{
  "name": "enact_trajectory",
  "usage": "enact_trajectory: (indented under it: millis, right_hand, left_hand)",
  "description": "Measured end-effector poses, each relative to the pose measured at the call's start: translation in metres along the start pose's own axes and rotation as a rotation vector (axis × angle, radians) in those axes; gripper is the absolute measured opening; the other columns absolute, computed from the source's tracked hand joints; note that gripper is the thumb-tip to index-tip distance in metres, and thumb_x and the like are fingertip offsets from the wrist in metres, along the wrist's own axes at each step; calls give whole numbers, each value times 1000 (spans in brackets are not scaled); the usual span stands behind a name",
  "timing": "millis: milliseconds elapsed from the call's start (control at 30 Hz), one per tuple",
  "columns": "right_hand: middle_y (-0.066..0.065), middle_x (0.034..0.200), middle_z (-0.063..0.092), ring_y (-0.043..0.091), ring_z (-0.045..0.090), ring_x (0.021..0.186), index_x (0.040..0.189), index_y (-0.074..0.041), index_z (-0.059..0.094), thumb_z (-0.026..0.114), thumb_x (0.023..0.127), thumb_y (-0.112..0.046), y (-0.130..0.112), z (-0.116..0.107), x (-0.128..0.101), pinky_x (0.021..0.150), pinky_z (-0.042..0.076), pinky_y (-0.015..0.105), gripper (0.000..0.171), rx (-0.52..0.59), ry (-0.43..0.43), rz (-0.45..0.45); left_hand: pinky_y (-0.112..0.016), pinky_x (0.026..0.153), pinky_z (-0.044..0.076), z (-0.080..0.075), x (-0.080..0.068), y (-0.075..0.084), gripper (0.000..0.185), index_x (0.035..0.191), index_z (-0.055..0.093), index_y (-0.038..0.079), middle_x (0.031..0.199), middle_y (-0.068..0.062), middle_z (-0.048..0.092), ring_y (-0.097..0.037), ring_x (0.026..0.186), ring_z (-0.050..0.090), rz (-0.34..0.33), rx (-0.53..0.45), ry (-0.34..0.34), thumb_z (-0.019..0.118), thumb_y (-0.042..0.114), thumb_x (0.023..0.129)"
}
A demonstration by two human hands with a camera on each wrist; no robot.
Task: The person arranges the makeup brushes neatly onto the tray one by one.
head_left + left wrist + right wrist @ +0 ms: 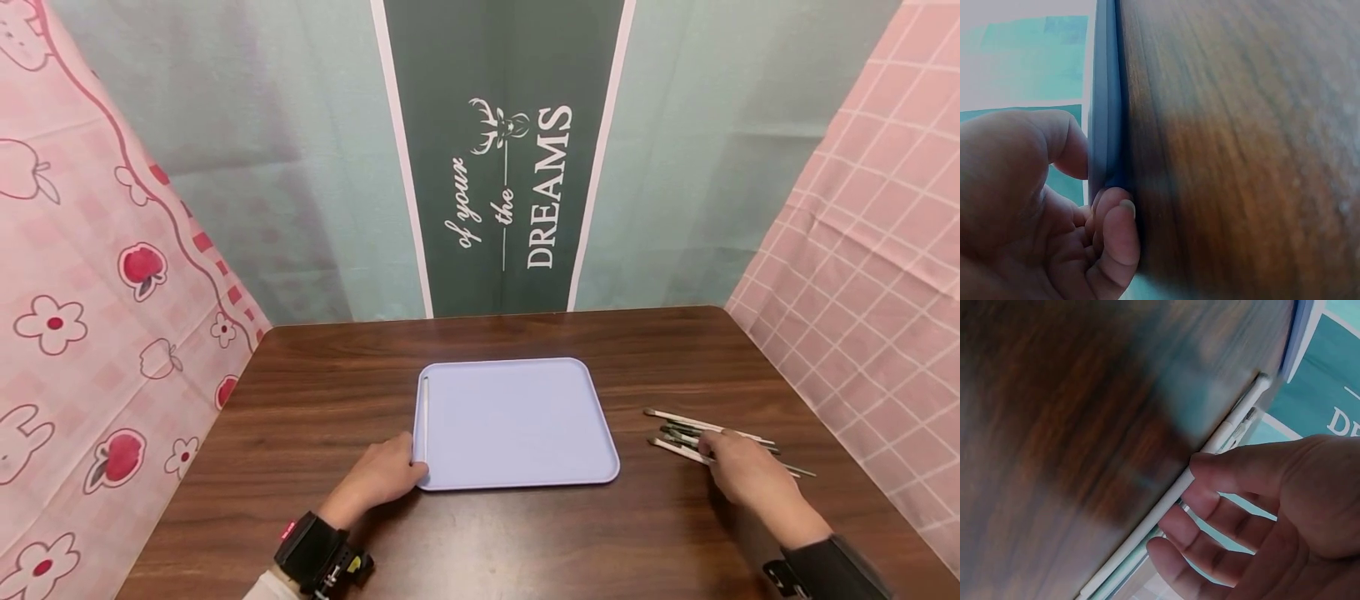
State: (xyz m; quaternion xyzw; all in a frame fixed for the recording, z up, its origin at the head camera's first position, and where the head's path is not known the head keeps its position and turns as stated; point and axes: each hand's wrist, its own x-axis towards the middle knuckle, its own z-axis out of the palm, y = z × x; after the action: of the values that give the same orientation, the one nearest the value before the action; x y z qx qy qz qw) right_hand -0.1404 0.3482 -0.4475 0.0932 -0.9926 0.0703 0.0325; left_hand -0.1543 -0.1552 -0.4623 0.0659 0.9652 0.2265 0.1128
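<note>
A pale lavender tray point(517, 425) lies flat on the table, with one slim white brush point(426, 425) along its left side. My left hand point(386, 468) holds the tray's near left corner; in the left wrist view the thumb is on the upper side and the curled fingers meet the rim. On the right, several thin makeup brushes point(678, 436) with white and green handles lie in a loose bunch. Over them is my right hand point(750, 477), its thumb and fingertips pinching a white-handled brush point(1147, 522). The palm hides part of the bunch.
The dark wooden table point(322, 375) runs back to a green curtain point(315, 208) with printed lettering. Pink patterned cloth point(90, 333) hangs along the left side, and pink checked cloth point(870, 317) along the right.
</note>
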Motion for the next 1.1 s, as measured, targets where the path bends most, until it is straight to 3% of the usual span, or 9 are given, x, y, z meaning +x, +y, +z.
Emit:
enact_trajectory:
  millis: [467,800,1100]
  right_hand:
    - [-1,71,52,18,49,64,73,-17,49,70,70,0,0,0,2,53,40,41,27,-20,-29,-18]
    - [8,73,56,36,62,66,79,-8,50,69,64,3,1,11,-2,47,45,49,26,-146,122,-118]
    - [8,74,56,36,61,69,82,-4,52,69,64,5,2,10,-3,51,47,49,27,-177,160,-128]
  left_hand:
    - [-38,61,43,0,-1,-2,32,105,59,-1,82,-6,55,-22,69,50,11,-8,9,67,24,87]
    - [-36,60,42,2,0,-2,32,105,58,-2,80,-5,54,-22,69,50,9,-13,8,66,24,87]
    - [-38,62,44,1,-1,-3,31,104,59,-2,83,-6,57,-22,70,51,23,-8,20,66,24,87]
